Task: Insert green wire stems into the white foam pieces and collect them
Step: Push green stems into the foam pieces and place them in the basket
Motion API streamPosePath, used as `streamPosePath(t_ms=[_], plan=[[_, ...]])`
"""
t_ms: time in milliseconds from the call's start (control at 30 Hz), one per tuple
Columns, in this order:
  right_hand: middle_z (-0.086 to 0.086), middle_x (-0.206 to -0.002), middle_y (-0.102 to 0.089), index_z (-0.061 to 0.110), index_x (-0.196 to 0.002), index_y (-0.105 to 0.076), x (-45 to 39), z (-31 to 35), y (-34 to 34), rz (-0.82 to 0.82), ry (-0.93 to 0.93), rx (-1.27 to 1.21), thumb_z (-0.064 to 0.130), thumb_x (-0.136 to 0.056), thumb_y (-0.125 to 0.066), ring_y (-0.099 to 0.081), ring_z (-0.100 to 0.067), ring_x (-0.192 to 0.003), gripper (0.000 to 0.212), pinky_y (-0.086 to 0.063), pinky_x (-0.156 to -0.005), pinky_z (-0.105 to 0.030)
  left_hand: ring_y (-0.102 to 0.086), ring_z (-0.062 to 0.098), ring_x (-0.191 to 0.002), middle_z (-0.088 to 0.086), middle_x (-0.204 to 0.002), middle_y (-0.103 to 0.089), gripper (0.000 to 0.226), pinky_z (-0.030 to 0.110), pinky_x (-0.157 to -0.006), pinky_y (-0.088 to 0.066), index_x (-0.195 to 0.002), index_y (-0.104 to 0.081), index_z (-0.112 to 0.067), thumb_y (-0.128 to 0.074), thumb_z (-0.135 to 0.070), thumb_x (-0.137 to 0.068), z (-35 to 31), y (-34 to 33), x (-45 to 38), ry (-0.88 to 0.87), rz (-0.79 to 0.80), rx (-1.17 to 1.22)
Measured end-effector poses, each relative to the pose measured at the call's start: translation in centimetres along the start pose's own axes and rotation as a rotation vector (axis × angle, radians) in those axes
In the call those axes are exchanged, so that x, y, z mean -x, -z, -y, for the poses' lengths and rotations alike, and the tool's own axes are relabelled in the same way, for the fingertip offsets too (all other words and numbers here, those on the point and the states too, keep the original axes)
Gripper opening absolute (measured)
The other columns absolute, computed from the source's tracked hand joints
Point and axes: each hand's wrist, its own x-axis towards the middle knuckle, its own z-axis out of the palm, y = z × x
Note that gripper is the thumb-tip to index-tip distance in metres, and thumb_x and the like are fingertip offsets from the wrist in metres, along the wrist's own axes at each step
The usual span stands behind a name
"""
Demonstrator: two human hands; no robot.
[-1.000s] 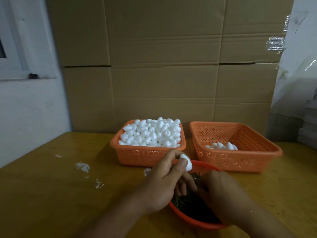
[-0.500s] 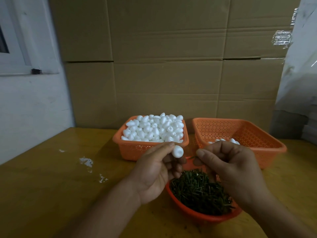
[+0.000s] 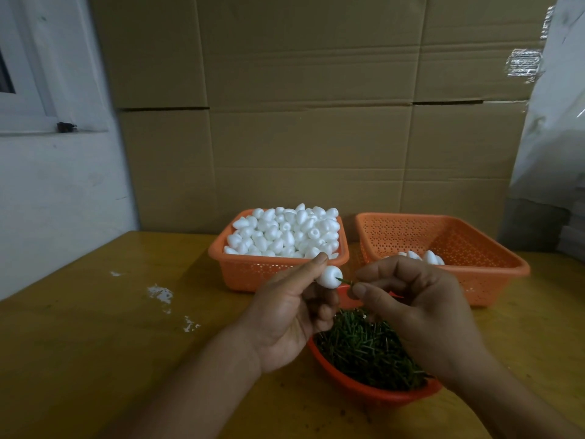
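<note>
The left hand point(image 3: 294, 315) is pinching a white foam piece point(image 3: 328, 276) between its thumb and a finger. The right hand point(image 3: 421, 308) is pinching a green wire stem point(image 3: 345, 281), and the tip of the stem is touching the foam piece. Both hands are hanging in the air above the red bowl point(image 3: 364, 389) of green stems, just in front of the two orange baskets. The full basket point(image 3: 253, 270) is sitting right behind the left hand. The nearly empty basket point(image 3: 493, 264) is sitting behind the right hand. There is open tabletop point(image 3: 95, 327) to the left. Half a second ago the stem was still a little apart from the foam; now the hands are closer together. The tabletop is yellow-brown with some white crumbs point(image 3: 160, 293). Big cardboard boxes point(image 3: 310, 122) are standing behind the baskets.
</note>
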Motion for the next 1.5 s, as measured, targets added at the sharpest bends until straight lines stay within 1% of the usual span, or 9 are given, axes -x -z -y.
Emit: streamPosePath(t_ms=[233, 367, 567, 867, 1033, 1100, 1167, 1367, 1500], plan=[[0.014, -0.077, -0.076, 0.027, -0.090, -0.077, 0.3, -0.3, -0.1, -0.007, 0.046, 0.234, 0.017, -0.082, -0.079, -0.071, -0.002, -0.069, 0.013, -0.055, -0.062, -0.019, -0.049, 0.012, -0.050, 0.006, -0.065, -0.058, 0.028, 0.022, -0.046, -0.039, -0.086, -0.067, -0.014, -0.072, -0.041, -0.083, 0.1, -0.1, 0.0, -0.014, -0.008, -0.036], [0.018, -0.072, -0.073, 0.026, -0.090, -0.079, 0.6, 0.1, -0.3, -0.013, 0.136, 0.342, 0.017, -0.082, -0.077, -0.068, -0.002, -0.063, 0.012, -0.053, -0.058, -0.023, -0.049, 0.012, -0.050, 0.006, -0.064, -0.058, 0.028, 0.022, -0.046, -0.038, -0.083, -0.067, -0.014, -0.072, -0.042, -0.081, 0.2, -0.2, 0.1, -0.029, -0.024, -0.070], [0.021, -0.065, -0.066, 0.022, -0.083, -0.080, 0.9, 0.6, -0.5, -0.053, 0.299, 0.480, 0.006, -0.077, -0.083, -0.061, -0.003, -0.056, 0.017, -0.044, -0.053, -0.012, -0.051, 0.011, -0.053, 0.004, -0.066, -0.060, 0.022, 0.020, -0.045, -0.037, -0.072, -0.074, -0.023, -0.074, -0.045, -0.074, 0.3, -0.6, 0.4, -0.089, -0.042, -0.131], [0.023, -0.062, -0.065, 0.025, -0.081, -0.079, 1.0, 0.3, -0.5, -0.025, 0.266, 0.454, 0.010, -0.079, -0.082, -0.059, 0.001, -0.054, 0.014, -0.040, -0.052, -0.009, -0.047, 0.010, -0.048, 0.001, -0.059, -0.059, 0.021, 0.019, -0.044, -0.035, -0.074, -0.071, -0.023, -0.074, -0.043, -0.075, 0.8, -1.0, 0.5, -0.225, -0.078, -0.218], [0.021, -0.068, -0.071, 0.028, -0.083, -0.079, 0.9, -0.2, -0.6, -0.065, 0.174, 0.364, 0.021, -0.081, -0.077, -0.067, -0.003, -0.059, 0.007, -0.051, -0.059, -0.025, -0.048, 0.009, -0.050, 0.002, -0.060, -0.059, 0.026, 0.019, -0.046, -0.037, -0.076, -0.076, -0.022, -0.076, -0.047, -0.071, 0.9, -1.1, 0.4, -0.266, -0.055, -0.201], [0.021, -0.067, -0.070, 0.029, -0.082, -0.078, 0.8, -0.3, -0.6, -0.074, 0.159, 0.345, 0.024, -0.081, -0.075, -0.067, -0.005, -0.059, 0.006, -0.050, -0.062, -0.025, -0.050, 0.009, -0.055, 0.002, -0.064, -0.060, 0.022, 0.019, -0.050, -0.040, -0.083, -0.079, -0.018, -0.083, -0.040, -0.077, 0.9, -0.9, 0.4, -0.282, -0.025, -0.203], [0.019, -0.065, -0.070, 0.030, -0.081, -0.078, 0.8, -0.4, -0.6, -0.081, 0.143, 0.326, 0.026, -0.081, -0.075, -0.066, -0.007, -0.058, 0.005, -0.050, -0.059, -0.024, -0.051, 0.010, -0.059, 0.002, -0.067, -0.061, 0.018, 0.019, -0.053, -0.041, -0.088, -0.080, -0.016, -0.078, -0.032, -0.080, 1.0, -0.9, 0.4, -0.294, -0.012, -0.203], [0.009, -0.061, -0.068, 0.030, -0.079, -0.076, 0.8, -0.7, -0.4, -0.046, 0.147, 0.300, 0.026, -0.083, -0.075, -0.060, -0.012, -0.050, 0.006, -0.042, -0.045, -0.018, -0.050, 0.007, -0.058, -0.002, -0.065, -0.060, 0.020, 0.019, -0.053, -0.042, -0.090, -0.079, -0.019, -0.071, -0.036, -0.083, 1.2, -0.8, 0.4, -0.365, -0.046, -0.299], [0.007, -0.061, -0.068, 0.029, -0.077, -0.076, 0.7, -0.9, -0.4, -0.030, 0.129, 0.276, 0.026, -0.084, -0.075, -0.058, -0.011, -0.049, 0.007, -0.040, -0.045, -0.017, -0.050, 0.007, -0.058, -0.005, -0.065, -0.058, 0.018, 0.018, -0.054, -0.043, -0.088, -0.076, -0.024, -0.067, -0.039, -0.087, 1.5, -1.0, 0.4, -0.422, -0.058, -0.402]])
